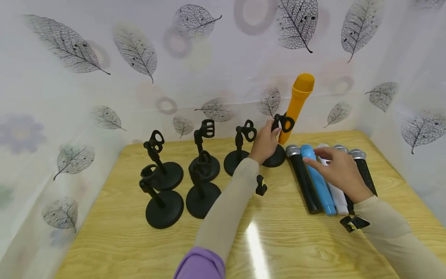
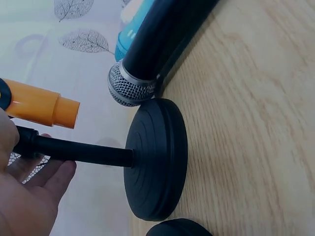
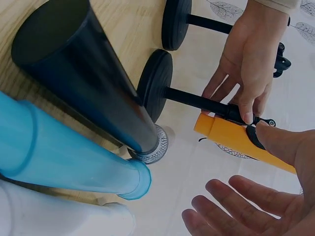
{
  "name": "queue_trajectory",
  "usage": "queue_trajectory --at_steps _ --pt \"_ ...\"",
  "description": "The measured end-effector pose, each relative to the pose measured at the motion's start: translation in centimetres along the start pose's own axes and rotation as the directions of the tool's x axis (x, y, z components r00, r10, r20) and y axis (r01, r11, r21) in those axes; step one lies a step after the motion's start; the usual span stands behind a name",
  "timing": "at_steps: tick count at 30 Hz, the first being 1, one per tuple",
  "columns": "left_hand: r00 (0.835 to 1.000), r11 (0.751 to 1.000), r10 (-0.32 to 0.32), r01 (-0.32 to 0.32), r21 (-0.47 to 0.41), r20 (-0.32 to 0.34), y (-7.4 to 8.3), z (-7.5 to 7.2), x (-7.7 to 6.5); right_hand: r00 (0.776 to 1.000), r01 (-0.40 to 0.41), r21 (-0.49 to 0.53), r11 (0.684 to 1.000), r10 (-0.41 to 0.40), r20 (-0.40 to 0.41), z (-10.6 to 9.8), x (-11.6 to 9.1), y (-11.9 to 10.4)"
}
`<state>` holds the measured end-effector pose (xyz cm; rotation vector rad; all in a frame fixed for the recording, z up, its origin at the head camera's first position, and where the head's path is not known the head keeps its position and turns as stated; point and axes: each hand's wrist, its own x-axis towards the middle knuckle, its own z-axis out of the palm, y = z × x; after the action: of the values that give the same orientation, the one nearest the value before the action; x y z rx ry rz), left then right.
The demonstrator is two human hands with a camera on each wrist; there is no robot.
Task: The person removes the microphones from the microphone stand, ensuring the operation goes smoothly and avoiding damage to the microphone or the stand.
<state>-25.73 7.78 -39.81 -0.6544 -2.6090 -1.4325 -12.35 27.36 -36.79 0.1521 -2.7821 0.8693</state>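
Note:
In the head view my left hand [image 1: 266, 142] grips the upper part of a black desktop microphone stand [image 1: 275, 156]; its thumb and fingers pinch near the clip in the right wrist view. An orange microphone [image 1: 298, 101] leans upright at that stand's clip ring [image 1: 287, 124], its lower end hanging beside the stem. Whether it passes fully through the ring I cannot tell. My right hand [image 1: 339, 170] hovers over the row of microphones, holding nothing. Its fingers [image 3: 241, 204] are spread and relaxed in the right wrist view, the thumb close to the orange microphone.
A black microphone [image 1: 304, 180], a blue one [image 1: 318, 180], a white one [image 1: 337, 195] and dark ones [image 1: 364, 170] lie side by side at the right. Several more black stands [image 1: 164, 209] occupy the left of the wooden table [image 1: 139, 252]. A leaf-patterned curtain [image 1: 223, 77] hangs behind.

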Motion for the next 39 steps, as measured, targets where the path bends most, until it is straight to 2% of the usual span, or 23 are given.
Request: queue_trajectory --at_steps 5,14,20,27,31,39 --pt "1.000 0.999 -0.007 0.007 0.036 0.015 0.2 0.0 -0.7 1.000 0.014 0.002 1.000 -0.014 -0.008 0.0 0.1 -0.3" --pt "0.995 0.998 0.053 -0.055 0.022 0.088 0.4 -0.2 -2.0 1.000 -0.003 0.029 1.000 0.003 0.003 -0.4 0.3 -0.8" --pt "0.991 0.997 0.053 -0.059 0.048 0.122 0.6 -0.5 -2.9 1.000 0.010 0.066 0.998 -0.010 -0.007 -0.5 0.5 -1.3" --pt "0.983 0.991 0.088 -0.103 0.085 0.160 0.9 -0.8 -4.2 1.000 -0.008 0.100 0.995 0.009 -0.001 -0.7 0.7 -2.0" --pt "0.980 0.989 0.088 -0.107 0.104 0.177 1.3 -1.0 -4.8 1.000 -0.026 0.128 0.991 0.027 -0.006 -0.8 0.9 -2.5" --pt "0.978 0.988 0.080 -0.103 0.114 0.194 1.6 -1.3 -6.2 0.999 -0.011 0.182 0.983 0.019 -0.038 -0.7 1.6 -3.7"
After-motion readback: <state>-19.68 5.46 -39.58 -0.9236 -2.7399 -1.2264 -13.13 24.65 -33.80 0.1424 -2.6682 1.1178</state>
